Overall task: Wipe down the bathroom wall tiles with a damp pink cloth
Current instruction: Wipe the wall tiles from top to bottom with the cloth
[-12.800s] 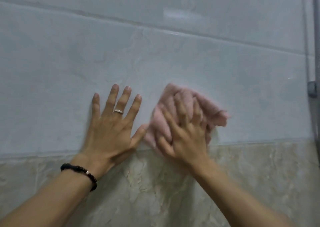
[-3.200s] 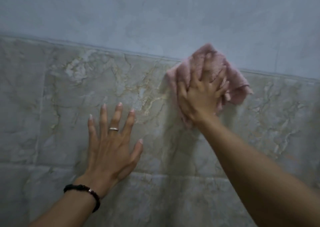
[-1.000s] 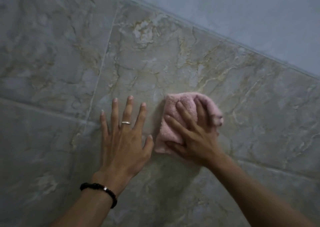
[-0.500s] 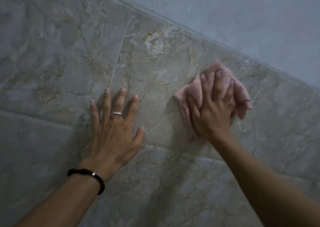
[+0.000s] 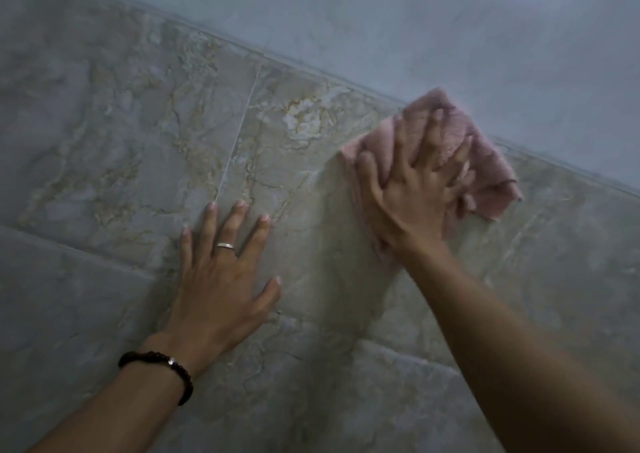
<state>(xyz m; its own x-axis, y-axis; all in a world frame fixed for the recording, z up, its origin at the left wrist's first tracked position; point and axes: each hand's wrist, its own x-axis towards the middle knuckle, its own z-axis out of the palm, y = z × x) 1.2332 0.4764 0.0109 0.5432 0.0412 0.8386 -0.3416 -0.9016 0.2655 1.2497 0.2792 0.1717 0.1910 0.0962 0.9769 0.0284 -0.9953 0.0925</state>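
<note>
The pink cloth (image 5: 485, 165) lies bunched against the wall at the upper right, straddling the grout line between the beige veined tiles (image 5: 138, 147) and the pale grey tiles (image 5: 381, 19) above. My right hand (image 5: 412, 189) presses it flat to the wall with fingers spread and straight. My left hand (image 5: 221, 279) rests flat on a beige tile to the lower left, fingers spread, holding nothing; it wears a ring and a black bead bracelet. The two hands are apart.
Tiled wall fills the whole view, tilted by the camera. A vertical grout line (image 5: 239, 130) runs above my left fingertips. More beige tiles (image 5: 346, 400) continue below both forearms.
My right hand has slid the cloth up and to the right, from beside my left hand to the border with the grey tiles. My left hand stays flat on the wall.
</note>
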